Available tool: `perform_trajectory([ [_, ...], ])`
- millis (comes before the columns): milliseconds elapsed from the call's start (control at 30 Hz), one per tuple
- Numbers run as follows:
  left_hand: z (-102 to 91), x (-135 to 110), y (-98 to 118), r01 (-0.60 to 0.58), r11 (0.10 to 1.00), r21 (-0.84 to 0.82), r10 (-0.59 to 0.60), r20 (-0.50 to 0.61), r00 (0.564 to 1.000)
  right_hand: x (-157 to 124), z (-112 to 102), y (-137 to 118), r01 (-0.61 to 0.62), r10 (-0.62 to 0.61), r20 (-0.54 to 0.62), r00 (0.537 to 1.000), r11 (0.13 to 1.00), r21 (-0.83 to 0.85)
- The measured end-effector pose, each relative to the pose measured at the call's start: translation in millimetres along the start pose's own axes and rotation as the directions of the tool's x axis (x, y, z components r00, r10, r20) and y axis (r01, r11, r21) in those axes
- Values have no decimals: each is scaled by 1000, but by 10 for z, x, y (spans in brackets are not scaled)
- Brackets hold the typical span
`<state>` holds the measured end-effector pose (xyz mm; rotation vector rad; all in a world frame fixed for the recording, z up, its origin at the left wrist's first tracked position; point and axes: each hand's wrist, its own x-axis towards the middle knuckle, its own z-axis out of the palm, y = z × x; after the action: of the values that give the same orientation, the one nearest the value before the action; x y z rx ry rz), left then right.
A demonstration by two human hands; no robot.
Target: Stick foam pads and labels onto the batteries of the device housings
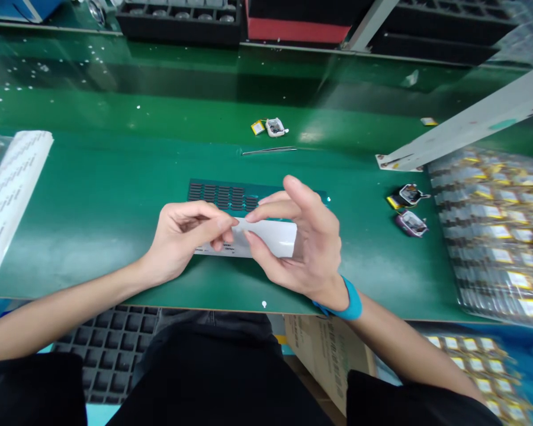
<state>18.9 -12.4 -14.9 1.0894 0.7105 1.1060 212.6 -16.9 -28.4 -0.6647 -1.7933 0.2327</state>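
Observation:
My left hand (184, 236) and my right hand (302, 239) meet over the green mat, both pinching a white backing strip (275, 236) at its left end. The strip is held a little above a sheet of small dark adhesive pads (222, 195) that lies flat on the mat. My right wrist wears a blue band (349, 302). My right index finger and thumb grip the strip's edge while the other fingers spread upward. My left fingers are curled tight against the same edge.
Tweezers (269, 150) lie behind the sheet. Small devices with yellow batteries sit at the back (270, 127) and at the right (408, 207). A clear tray of batteries (493, 231) fills the right side. A white strip stack (9, 195) lies at the left.

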Motion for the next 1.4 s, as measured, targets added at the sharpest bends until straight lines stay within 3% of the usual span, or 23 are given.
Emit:
perform_trajectory([
  [133, -16, 57, 95, 113, 965, -236, -114, 9, 993, -1, -8, -37, -27, 31, 82, 996, 999, -45],
  [267, -35, 83, 124, 127, 941, -312, -126, 24, 992, -27, -8, -44, 13, -1, 154, 988, 997, -76],
  [733, -15, 61, 107, 138, 943, -303, -123, 69, 990, -58, -2, -39, 14, -3, 189, 982, 998, -57],
  [900, 23, 61, 42, 42, 974, -224, -37, 29, 999, -39, -12, -63, -95, 98, 128, 987, 995, -29],
  [1033, 37, 60, 2, 43, 980, -196, -37, 34, 999, -31, -18, -78, -242, 239, 106, 965, 970, 22],
  [1133, 34, 59, 2, 50, 980, -192, -47, 21, 999, -34, -16, -80, -426, 398, 166, 902, 880, 209],
  [1200, 32, 57, 8, 52, 980, -191, -50, 17, 999, -27, -16, -73, -527, 473, 234, 850, 749, 402],
  [1300, 31, 52, 16, 56, 980, -191, -53, 18, 998, 0, -24, -50, -575, 496, 328, 804, 511, 639],
  [1400, 33, 52, 21, 52, 979, -199, -48, 23, 999, 27, -35, -22, -611, 516, 397, 759, 354, 708],
])
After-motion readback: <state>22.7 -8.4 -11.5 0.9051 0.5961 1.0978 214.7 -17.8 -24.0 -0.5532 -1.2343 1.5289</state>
